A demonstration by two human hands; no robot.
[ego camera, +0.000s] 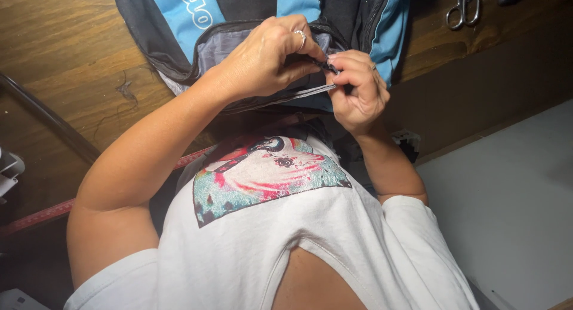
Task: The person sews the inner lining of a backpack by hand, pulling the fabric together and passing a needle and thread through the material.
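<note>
I see both hands pinched shut at the zipper of the blue-and-black fabric backpack [250,11] on the wooden desk [71,59]: left hand [265,59] grips zipper edge, right hand [358,92] holds the grey strap [310,91].

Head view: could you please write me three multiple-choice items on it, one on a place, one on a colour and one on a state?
1. Where do the scissors lie relative to the bag?
A. on top of it
B. on the table, to its right
C. inside it

2. What colours is the bag?
A. blue and black
B. red and white
C. green

3. What are the hands doing?
A. lying flat on the table
B. both pinching the bag's edge
C. one holding the scissors

Answers:
1. B, they rest on bare wood past the bag's right side.
2. A, its panels show both colours.
3. B, the left hand and right hand meet there, fingers closed.
</note>
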